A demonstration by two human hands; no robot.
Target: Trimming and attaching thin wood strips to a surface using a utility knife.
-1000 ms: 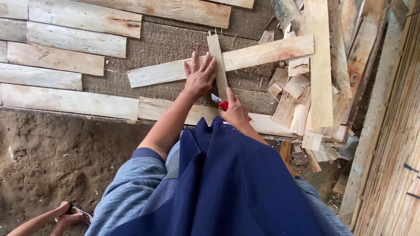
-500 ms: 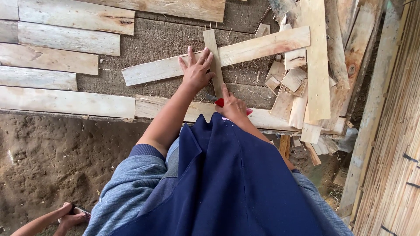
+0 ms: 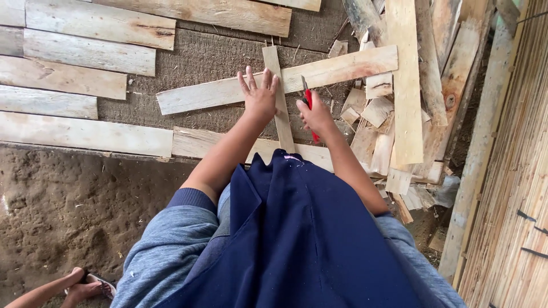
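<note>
Down on the brown mat (image 3: 217,57), my left hand (image 3: 260,97) lies flat, fingers spread, pinning the narrow wooden strip (image 3: 278,97) across the long plank (image 3: 228,91) so it can't slide. My right hand (image 3: 317,117) is clamped around a red-handled knife (image 3: 309,102) at the strip's right edge.

Both arms reach straight out ahead from the body, grey sleeves pushed up to about the elbows, forearms bare. The left hand (image 3: 260,97) is spread flat, palm down, all five fingers (image 3: 249,78) fanned and pointing away, thumb side toward the other hand. The right hand (image 3: 315,114) is curled into a closed grip, knuckles up, wrist bent slightly inward, thumb tucked along the near side of the fist. The two hands sit near each other, not touching, left fingertips a bit further forward.
</note>
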